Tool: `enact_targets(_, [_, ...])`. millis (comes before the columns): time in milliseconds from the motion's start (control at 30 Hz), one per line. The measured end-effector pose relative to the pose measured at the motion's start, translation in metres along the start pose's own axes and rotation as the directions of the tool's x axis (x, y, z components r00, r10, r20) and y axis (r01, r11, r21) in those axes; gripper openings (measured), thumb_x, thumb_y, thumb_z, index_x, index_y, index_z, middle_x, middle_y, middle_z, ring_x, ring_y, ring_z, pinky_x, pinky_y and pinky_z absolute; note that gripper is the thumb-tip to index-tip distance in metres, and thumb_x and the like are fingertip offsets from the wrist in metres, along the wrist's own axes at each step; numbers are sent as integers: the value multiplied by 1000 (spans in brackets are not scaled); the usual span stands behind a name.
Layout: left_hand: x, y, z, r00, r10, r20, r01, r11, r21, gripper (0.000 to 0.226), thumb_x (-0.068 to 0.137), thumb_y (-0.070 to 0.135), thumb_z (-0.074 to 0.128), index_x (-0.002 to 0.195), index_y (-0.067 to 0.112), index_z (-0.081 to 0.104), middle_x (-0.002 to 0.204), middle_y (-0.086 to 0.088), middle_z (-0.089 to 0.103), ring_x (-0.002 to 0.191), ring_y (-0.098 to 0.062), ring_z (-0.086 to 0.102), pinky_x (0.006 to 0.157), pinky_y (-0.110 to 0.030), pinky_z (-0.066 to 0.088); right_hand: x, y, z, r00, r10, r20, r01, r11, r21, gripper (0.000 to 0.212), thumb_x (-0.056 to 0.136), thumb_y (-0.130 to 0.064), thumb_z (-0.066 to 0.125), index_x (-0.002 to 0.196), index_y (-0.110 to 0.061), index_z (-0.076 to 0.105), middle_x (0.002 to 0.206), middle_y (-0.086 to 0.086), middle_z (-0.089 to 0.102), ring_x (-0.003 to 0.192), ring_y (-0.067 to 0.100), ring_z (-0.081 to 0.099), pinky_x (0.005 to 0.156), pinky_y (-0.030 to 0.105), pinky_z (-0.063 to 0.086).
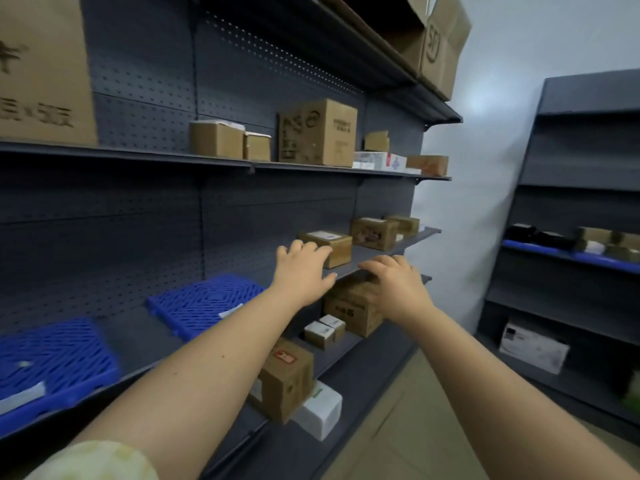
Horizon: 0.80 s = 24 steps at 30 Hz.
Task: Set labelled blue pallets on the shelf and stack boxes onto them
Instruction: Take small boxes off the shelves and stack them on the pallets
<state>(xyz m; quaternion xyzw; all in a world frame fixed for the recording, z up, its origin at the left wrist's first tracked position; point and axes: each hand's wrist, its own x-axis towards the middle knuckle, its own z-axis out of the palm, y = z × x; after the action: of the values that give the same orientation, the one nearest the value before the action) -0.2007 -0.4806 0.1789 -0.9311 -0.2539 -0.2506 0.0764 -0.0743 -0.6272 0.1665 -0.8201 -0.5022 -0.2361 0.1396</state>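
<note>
Box (333,244) near spread left hand (301,273), right hand (394,285) at shelf (412,241)

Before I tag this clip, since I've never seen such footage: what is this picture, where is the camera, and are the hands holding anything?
No machine here: a person wears one camera on the head, looking forward and down at their own bare arms. They face a dark metal shelf unit. A near blue pallet and a farther blue pallet, both labelled, lie on a shelf. The left hand, fingers spread, reaches a small cardboard box; the right hand hovers by the shelf edge beside it. Neither grips anything.
</note>
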Motion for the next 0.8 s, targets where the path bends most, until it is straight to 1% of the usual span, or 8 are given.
enact_targets(67, [35, 32, 16, 1000, 5, -8, -5, 998, -59, 54, 92, 56, 45, 140, 30, 42, 137, 2, 49, 127, -27, 39, 100, -47, 34, 14, 46, 1, 1000, 30, 3, -30, 1000, -6, 51, 88, -34, 59, 137, -32, 46, 138, -3, 48, 128, 26, 36, 103, 44, 34])
enact_targets(200, [97, 77, 60, 1000, -15, 13, 17, 984, -177, 52, 93, 55, 46, 140, 32, 43, 137, 3, 49, 128, -26, 39, 103, -46, 33, 43, 121, 21, 996, 87, 0, -87, 996, -16, 49, 90, -36, 58, 137, -31, 47, 136, -3, 49, 126, 26, 37, 101, 42, 35])
enact_targets(367, [167, 96, 133, 998, 35, 51, -28, 991, -127, 50, 94, 53, 46, 140, 32, 43, 135, 3, 49, 127, -25, 39, 102, -45, 31, 80, 191, 80, 990, 141, -5, -141, 990, -1, 46, 89, -35, 60, 134, -30, 50, 133, -4, 51, 124, 26, 39, 97, 42, 38])
enact_targets(500, [244, 105, 185, 992, 121, 23, -119, 992, -50, 51, 93, 51, 46, 140, 31, 42, 135, 1, 50, 126, -25, 40, 100, -46, 30, 125, 245, 125, 985, 172, 19, -170, 983, -69, 44, 89, -35, 58, 132, -32, 49, 131, -4, 51, 124, 26, 39, 98, 42, 35])
enact_targets(600, [316, 115, 209, 989, 147, -4, -147, 987, -64, 51, 92, 51, 47, 138, 29, 44, 134, 0, 50, 127, -26, 39, 102, -48, 31, 182, 290, 142, 980, 197, 13, -194, 976, -100, 43, 88, -31, 59, 130, -31, 50, 130, -3, 52, 122, 26, 40, 96, 40, 35])
enact_targets(667, [368, 122, 224, 986, 161, -41, -164, 984, -71, 50, 92, 51, 47, 136, 28, 46, 131, 0, 51, 124, -26, 40, 100, -48, 32, 224, 319, 150, 978, 206, -12, -206, 973, -103, 43, 88, -28, 60, 130, -29, 50, 131, -1, 52, 122, 26, 39, 95, 38, 37])
enact_targets(733, [416, 130, 242, 984, 166, -67, -172, 981, -91, 48, 91, 51, 47, 134, 29, 47, 129, 1, 53, 122, -26, 41, 97, -46, 33, 259, 345, 161, 976, 216, -26, -218, 970, -105, 48, 89, -30, 59, 135, -27, 47, 134, 0, 51, 124, 28, 39, 97, 39, 38])
enact_targets(800, [455, 140, 268, 984, 165, -62, -172, 977, -124, 48, 92, 51, 46, 135, 29, 47, 130, 1, 53, 122, -26, 42, 96, -45, 33, 283, 369, 180, 975, 222, -24, -223, 970, -95, 48, 90, -33, 59, 136, -26, 47, 135, 1, 51, 125, 28, 39, 97, 40, 38])
